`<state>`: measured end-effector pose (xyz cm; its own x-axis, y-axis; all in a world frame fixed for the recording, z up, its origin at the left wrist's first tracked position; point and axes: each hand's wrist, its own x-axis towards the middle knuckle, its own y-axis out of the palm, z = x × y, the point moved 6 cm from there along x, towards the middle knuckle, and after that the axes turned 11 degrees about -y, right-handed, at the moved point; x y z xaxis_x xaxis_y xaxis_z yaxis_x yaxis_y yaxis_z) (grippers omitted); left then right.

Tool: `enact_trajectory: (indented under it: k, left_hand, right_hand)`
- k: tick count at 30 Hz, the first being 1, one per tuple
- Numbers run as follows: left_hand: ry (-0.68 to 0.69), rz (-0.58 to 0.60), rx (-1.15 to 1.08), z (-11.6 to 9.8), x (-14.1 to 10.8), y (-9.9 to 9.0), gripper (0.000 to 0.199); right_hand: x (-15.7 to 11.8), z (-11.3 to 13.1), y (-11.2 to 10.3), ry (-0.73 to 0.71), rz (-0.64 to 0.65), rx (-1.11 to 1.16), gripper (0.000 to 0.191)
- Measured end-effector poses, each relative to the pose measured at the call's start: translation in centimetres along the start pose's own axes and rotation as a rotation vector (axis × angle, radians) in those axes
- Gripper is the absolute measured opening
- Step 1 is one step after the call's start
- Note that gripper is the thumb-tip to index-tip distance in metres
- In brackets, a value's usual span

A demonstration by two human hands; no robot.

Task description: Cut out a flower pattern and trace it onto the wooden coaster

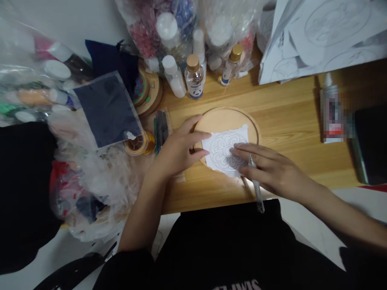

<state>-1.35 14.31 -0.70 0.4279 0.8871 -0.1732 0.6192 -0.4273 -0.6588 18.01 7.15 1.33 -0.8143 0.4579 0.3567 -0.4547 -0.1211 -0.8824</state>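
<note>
A round wooden disc (223,117) with a raised rim lies on the table. On it rests a rough-edged white paper (216,165) printed with a flower pattern inside a circle. My left hand (178,151) is at the disc's left side, fingers spread, with thumb and a fingertip at the paper's left edge. My right hand (269,169) presses its fingertips on the right part of the pattern, hiding some of it. A clear pen (257,189) is tucked between the fingers of that hand, its lower end sticking out toward my body.
Small bottles (194,76) stand behind the disc, before bags of beads. To the left are a dark blue sheet (107,108) in plastic, a spool of golden thread (140,143) and crumpled plastic bags (105,181). Pattern sheets (302,52) and a glue tube (332,112) are at right.
</note>
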Motion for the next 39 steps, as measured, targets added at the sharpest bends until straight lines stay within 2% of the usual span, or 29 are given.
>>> enact_trajectory:
  k: [10, 16, 27, 34, 39]
  left_hand:
    - [-0.013, 0.005, -0.005, -0.1, 0.0, -0.1, 0.034]
    - [-0.022, 0.004, 0.000, -0.2, 0.0, -0.1, 0.034]
    - [-0.019, -0.002, 0.013, -0.2, 0.0, -0.1, 0.034]
    - [0.008, 0.017, 0.085, -0.8, 0.0, 0.2, 0.053]
    - [-0.010, 0.038, 0.170, -1.5, 0.0, 0.2, 0.051]
  right_hand:
    - [-1.3, 0.1, 1.2, 0.071, -0.003, 0.016, 0.029]
    - [-1.0, 0.3, 1.2, 0.032, -0.020, 0.029, 0.029]
    - [-1.3, 0.5, 1.2, 0.085, 0.021, -0.041, 0.029]
    - [-1.3, 0.4, 1.3, 0.094, 0.002, -0.036, 0.029]
    - [-1.2, 0.5, 1.2, 0.087, 0.010, -0.029, 0.027]
